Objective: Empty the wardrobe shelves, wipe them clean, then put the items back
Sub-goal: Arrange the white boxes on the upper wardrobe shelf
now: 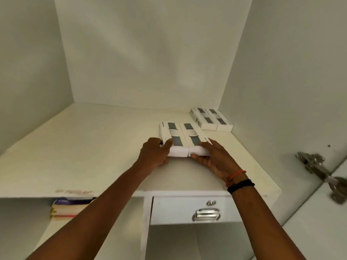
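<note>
On the wardrobe shelf (78, 147), two white boxes (183, 137) lie side by side. The left hand (153, 153) grips their near-left corner; the right hand (213, 159) grips the near-right corner. The boxes extend toward 12 o'clock from both hands. A second box pair (211, 119) sits at 1 o'clock, apart, in the back-right corner.

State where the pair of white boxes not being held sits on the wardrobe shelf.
In the head view, the far pair of boxes sits in the shelf's back right corner against the right wall, just behind the pair held by both hands.
</note>
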Available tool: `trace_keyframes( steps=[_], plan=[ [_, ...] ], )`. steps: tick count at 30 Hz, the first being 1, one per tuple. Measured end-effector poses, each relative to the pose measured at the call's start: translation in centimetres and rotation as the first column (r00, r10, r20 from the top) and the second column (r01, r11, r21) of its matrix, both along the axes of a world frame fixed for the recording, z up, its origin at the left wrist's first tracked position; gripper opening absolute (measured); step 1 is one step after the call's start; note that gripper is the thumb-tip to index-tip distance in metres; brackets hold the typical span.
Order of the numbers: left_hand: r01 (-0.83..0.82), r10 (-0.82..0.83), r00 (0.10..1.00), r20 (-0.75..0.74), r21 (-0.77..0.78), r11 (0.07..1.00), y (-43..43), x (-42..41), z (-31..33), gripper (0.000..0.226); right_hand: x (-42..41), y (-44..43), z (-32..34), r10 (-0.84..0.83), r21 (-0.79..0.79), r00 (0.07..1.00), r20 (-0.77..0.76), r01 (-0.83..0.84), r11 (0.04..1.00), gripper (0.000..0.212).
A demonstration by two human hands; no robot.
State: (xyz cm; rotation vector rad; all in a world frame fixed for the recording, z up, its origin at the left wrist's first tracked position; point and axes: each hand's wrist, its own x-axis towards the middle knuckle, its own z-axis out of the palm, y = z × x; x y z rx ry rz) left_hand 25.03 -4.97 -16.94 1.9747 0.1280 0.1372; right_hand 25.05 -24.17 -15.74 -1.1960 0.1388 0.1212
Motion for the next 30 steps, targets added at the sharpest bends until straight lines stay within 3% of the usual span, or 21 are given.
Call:
trace_keyframes(
  steps=[5, 7, 8, 10, 11, 13, 15, 17, 19, 21, 23, 30],
  plan=[
    [-0.058, 0.058, 0.998, 0.014, -0.004, 0.998, -2.2, 7.5, 0.7, 0.039, 8.0, -1.7, 1.3, 0.026, -0.056, 0.999, 0.022, -0.025, 0.998, 0.011],
    [-0.078, 0.075, 0.997, 0.035, 0.090, 0.993, -2.6, 9.5, -0.4, 0.047, 9.9, -2.0, 0.4, 0.039, -0.212, 0.996, 0.083, -0.020, 0.977, 0.036],
    [-0.086, 0.078, 0.995, 0.056, 0.161, 0.983, -3.3, 11.4, -0.5, 0.051, 11.7, -2.7, 0.2, 0.026, -0.405, 0.991, 0.130, 0.029, 0.914, 0.058],
    [-0.103, 0.088, 0.994, 0.061, 0.294, 0.950, -3.1, 12.3, -1.1, 0.052, 12.6, -2.5, -0.3, 0.043, -0.777, 0.977, 0.208, 0.138, 0.614, 0.092],
    [-0.109, 0.088, 0.993, 0.075, 0.351, 0.930, -3.2, 13.2, -1.2, 0.053, 13.3, -2.5, -0.7, 0.074, -0.864, 0.964, 0.255, 0.193, 0.464, 0.096],
    [-0.145, 0.125, 0.989, 0.074, 0.408, 0.901, -3.2, 14.9, -1.5, 0.056, 14.3, -2.2, -1.4, 0.134, -0.905, 0.912, 0.388, 0.350, 0.242, 0.083],
    [-0.175, 0.149, 0.984, 0.092, 0.450, 0.876, -3.1, 16.4, -1.7, 0.055, 15.2, -1.9, -1.9, 0.149, -0.844, 0.832, 0.535, 0.519, 0.135, 0.065],
    [-0.165, 0.114, 0.984, 0.137, 0.449, 0.878, -2.9, 18.2, -1.8, 0.047, 16.2, -1.4, -2.0, 0.209, -0.803, 0.778, 0.593, 0.590, 0.084, 0.049],
    [-0.150, 0.080, 0.979, 0.190, 0.390, 0.909, -2.6, 19.5, -1.8, 0.041, 17.1, -0.9, -2.0, 0.292, -0.832, 0.788, 0.542, 0.553, 0.053, 0.033],
    [-0.148, 0.081, 0.976, 0.204, 0.341, 0.928, -2.5, 20.3, -1.8, 0.039, 18.0, -1.0, -2.7, 0.342, -0.871, 0.803, 0.488, 0.472, 0.135, 0.024],
    [-0.136, 0.078, 0.978, 0.191, 0.311, 0.941, -2.6, 20.9, -1.6, 0.031, 18.6, -1.3, -3.5, 0.370, -0.888, 0.808, 0.460, 0.414, 0.200, 0.027],
    [-0.109, 0.047, 0.980, 0.195, 0.321, 0.941, -2.3, 22.2, -1.6, 0.039, 20.0, -1.0, -4.0, 0.398, -0.916, 0.825, 0.401, 0.353, 0.190, 0.040]
  ],
)
